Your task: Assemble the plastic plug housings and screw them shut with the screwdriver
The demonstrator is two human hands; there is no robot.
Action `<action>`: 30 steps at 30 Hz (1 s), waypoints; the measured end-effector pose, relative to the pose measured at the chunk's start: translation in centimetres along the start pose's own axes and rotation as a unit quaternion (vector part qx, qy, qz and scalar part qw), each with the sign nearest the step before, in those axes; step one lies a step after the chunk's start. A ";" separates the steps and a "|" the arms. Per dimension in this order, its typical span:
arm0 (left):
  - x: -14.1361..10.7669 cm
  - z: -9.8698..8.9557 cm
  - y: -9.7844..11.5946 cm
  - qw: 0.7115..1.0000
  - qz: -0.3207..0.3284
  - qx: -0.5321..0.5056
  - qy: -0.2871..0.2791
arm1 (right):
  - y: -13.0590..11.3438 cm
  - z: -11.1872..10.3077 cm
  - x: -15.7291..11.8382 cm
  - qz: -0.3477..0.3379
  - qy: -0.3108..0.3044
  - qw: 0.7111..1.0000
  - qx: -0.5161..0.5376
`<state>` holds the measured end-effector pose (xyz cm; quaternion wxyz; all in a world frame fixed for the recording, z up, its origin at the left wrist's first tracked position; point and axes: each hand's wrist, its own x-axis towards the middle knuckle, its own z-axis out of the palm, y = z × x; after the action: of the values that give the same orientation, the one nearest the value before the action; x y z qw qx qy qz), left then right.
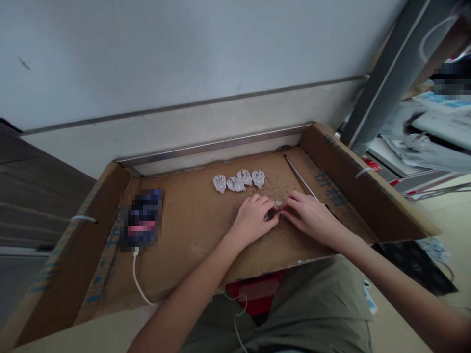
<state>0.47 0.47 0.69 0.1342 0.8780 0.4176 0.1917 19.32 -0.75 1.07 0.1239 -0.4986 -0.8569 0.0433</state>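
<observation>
Over the cardboard tray [195, 245], my left hand [255, 218] is closed around a small part, mostly hidden by its fingers. Close beside it, my right hand [307, 215] pinches at the same spot; what lies between its fingertips is too small to name. Just beyond my left hand, several clear plastic pieces with metal pins [235, 184] lie in a row. Small dark crumbs are scattered around both hands. A thin metal rod with a dark end [300, 175] lies past my right hand, partly covered by it.
A pixelated phone-like device [142, 220] with a white cable [138, 277] lies at the tray's left. Raised cardboard walls [371, 189] border the sides. Behind stands a pale panel [184, 59]; a grey post [386, 73] rises at the right, beside plastic bags [441, 127].
</observation>
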 end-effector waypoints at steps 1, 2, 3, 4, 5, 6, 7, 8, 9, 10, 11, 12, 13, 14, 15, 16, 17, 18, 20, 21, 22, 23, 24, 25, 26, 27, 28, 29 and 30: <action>0.0 0.0 0.0 1.000 0.002 0.002 0.000 | 0.0 0.0 0.1 -0.002 0.001 1.000 -0.003; 0.0 -0.1 0.0 1.000 0.002 0.005 -0.001 | -0.1 0.0 0.2 -0.004 0.001 1.000 -0.007; 0.0 -0.1 0.0 1.000 0.002 0.006 0.000 | -0.1 -0.1 0.3 -0.007 0.001 1.000 -0.010; 0.0 -0.1 0.0 1.000 0.002 0.005 0.000 | -0.1 -0.3 0.3 -0.012 0.000 1.000 -0.014; -0.1 -0.2 0.0 1.000 0.002 0.002 0.001 | -0.1 -0.6 0.2 -0.017 -0.001 1.000 -0.018; -0.1 -0.2 0.0 1.000 0.002 -0.002 0.002 | -0.1 -1.0 0.0 -0.021 0.000 1.000 -0.023; -0.1 -0.3 0.1 1.000 0.002 -0.007 0.003 | 0.0 -1.5 -0.4 -0.021 0.003 0.999 -0.031; -0.1 -0.3 0.1 1.000 0.001 -0.011 0.004 | 0.2 -2.0 -1.1 -0.017 0.008 0.999 -0.042; -0.1 -0.4 0.1 1.000 0.000 -0.015 0.006 | 0.4 -2.4 -2.1 -0.010 0.014 0.998 -0.054; -0.1 -0.4 0.1 1.000 -0.002 -0.017 0.008 | 0.7 -2.7 -3.3 0.001 0.021 0.997 -0.069; -0.1 -0.3 0.1 1.000 -0.004 -0.019 0.010 | 1.0 -2.9 -4.6 0.014 0.027 0.996 -0.086; -0.1 -0.3 0.1 1.000 -0.005 -0.022 0.011 | 1.3 -2.9 -6.1 0.027 0.032 0.994 -0.102; -0.2 -0.3 0.1 1.000 -0.004 -0.026 0.013 | 1.6 -2.8 -7.5 0.041 0.034 0.992 -0.117; -0.2 -0.2 0.1 0.999 -0.001 -0.030 0.015 | 1.9 -2.6 -8.8 0.061 0.031 0.989 -0.130; -0.2 -0.1 0.2 0.999 0.002 -0.032 0.018 | 2.2 -2.6 -9.8 0.078 0.022 0.989 -0.122; -0.2 -0.1 0.2 0.999 0.006 -0.032 0.020 | 2.3 -2.6 -10.6 0.092 0.018 0.990 -0.109; -0.2 0.0 0.2 0.999 0.009 -0.029 0.024 | 2.4 -3.0 -11.0 0.102 0.024 0.991 -0.089; -0.2 0.1 0.3 0.999 0.010 -0.026 0.027 | 2.4 -3.6 -11.1 0.107 0.040 0.991 -0.065; -0.1 0.1 0.3 0.999 0.007 -0.021 0.031 | 2.0 -5.8 -10.5 0.111 0.116 0.987 -0.026; -0.1 0.1 0.3 0.999 0.005 -0.022 0.030 | 1.7 -7.2 -9.8 0.111 0.162 0.981 -0.002; -0.1 0.1 0.3 0.999 0.002 -0.025 0.027 | 1.3 -8.6 -9.0 0.111 0.222 0.968 0.028; -0.1 0.1 0.3 0.999 -0.001 -0.028 0.024 | 0.8 -9.9 -8.1 0.120 0.279 0.950 0.069; -0.1 0.1 0.3 0.999 -0.003 -0.030 0.022 | 0.4 -10.9 -7.3 0.112 0.344 0.925 0.117; -0.1 0.1 0.3 0.999 -0.004 -0.031 0.022 | -0.1 -11.7 -6.4 0.092 0.386 0.904 0.157; -0.1 0.0 0.3 0.999 -0.005 -0.030 0.023 | -0.6 -12.1 -5.7 0.077 0.429 0.881 0.183; -0.1 0.0 0.3 0.999 -0.005 -0.027 0.025 | -1.1 -12.1 -5.2 0.064 0.454 0.866 0.200; -0.1 0.0 0.3 0.999 -0.006 -0.023 0.027 | -1.6 -11.9 -4.8 0.053 0.464 0.859 0.212; -0.1 0.0 0.2 0.999 -0.007 -0.017 0.027 | -2.1 -11.5 -4.6 0.041 0.468 0.854 0.223; -0.1 0.0 0.2 1.000 -0.007 -0.012 0.026 | -2.5 -11.0 -4.6 0.033 0.463 0.854 0.235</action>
<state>0.51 0.24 0.78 0.1351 0.8679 0.4252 0.2186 22.16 -6.52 11.44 0.6185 -0.4452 -0.6474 0.0119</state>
